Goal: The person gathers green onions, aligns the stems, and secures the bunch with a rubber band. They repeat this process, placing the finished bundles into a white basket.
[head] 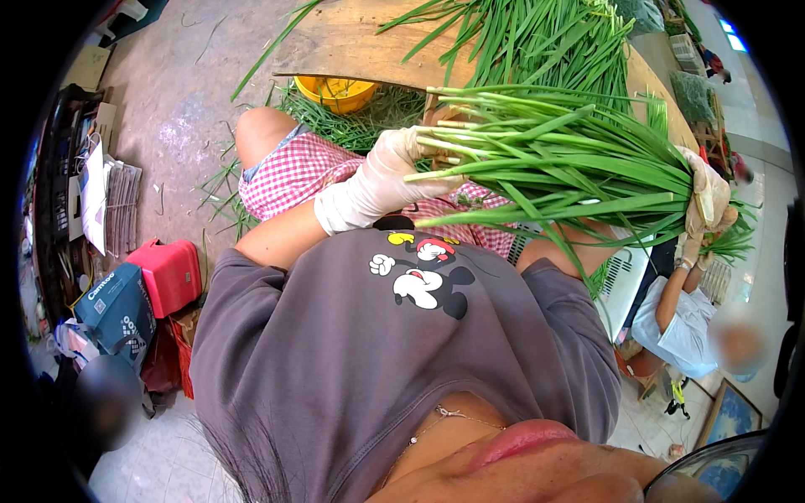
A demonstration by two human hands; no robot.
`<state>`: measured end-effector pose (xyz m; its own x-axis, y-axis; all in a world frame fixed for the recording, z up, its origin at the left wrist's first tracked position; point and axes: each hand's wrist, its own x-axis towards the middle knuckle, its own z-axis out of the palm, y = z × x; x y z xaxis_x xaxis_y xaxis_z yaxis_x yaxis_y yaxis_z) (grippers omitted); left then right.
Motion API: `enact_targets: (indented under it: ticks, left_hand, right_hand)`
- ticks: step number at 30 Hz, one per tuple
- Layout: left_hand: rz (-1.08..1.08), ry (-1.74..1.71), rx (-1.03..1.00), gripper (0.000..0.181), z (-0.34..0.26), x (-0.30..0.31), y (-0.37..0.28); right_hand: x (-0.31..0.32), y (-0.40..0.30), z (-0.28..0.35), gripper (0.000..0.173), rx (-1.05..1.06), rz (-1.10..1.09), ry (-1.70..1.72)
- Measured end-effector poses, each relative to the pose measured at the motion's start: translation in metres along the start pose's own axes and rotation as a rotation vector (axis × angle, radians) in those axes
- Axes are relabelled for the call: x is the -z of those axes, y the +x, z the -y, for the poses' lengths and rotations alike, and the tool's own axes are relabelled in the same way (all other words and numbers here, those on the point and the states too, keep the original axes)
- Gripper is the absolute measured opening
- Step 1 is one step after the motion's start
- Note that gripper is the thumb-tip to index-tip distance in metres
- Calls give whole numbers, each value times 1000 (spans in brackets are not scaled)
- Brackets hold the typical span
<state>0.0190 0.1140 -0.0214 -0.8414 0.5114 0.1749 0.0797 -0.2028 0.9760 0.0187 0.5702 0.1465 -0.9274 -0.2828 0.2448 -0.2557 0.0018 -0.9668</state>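
Note:
A loose bunch of garlic chives point(566, 166) stretches sideways in front of my chest, pale stem ends to the left and leaf tips to the right. My left hand point(399, 166), in a whitish thin glove, holds the stem end; the bunch hides some fingers. At the other end my right hand point(707, 192), gloved too, is closed around the leaves. A few leaves hang below the bunch. Under it lies my pink checked apron point(302, 166). Just beyond, a larger heap of chives point(541, 44) rests on a wooden table point(352, 41).
Beneath the table edge stands a yellow basin point(343, 94) amid scattered leaf scraps point(314, 119). A white plastic crate point(629, 283) is at my right. Farther right, a co-worker point(670, 327) holds greens. A pink case point(166, 276) and bags point(113, 308) stand at left.

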Motion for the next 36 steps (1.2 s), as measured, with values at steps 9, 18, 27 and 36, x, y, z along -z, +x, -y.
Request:
enact_targets:
  ticks: [9,18,27,36]
  left_hand:
    - [79,252,70,20,12,14,0]
    - [85,859,215,38,39,78,-25]
    - [216,177,-170,42,-26,23,24]
    - [-147,511,-313,33,-25,17,24]
  right_hand:
    - [-11,4,19,42,-64,3,-116]
    - [-24,-4,28,41,-72,-18,-266]
    - [-6,0,36,32,-165,-230,-615]
    - [-57,29,5,31,285,186,217]
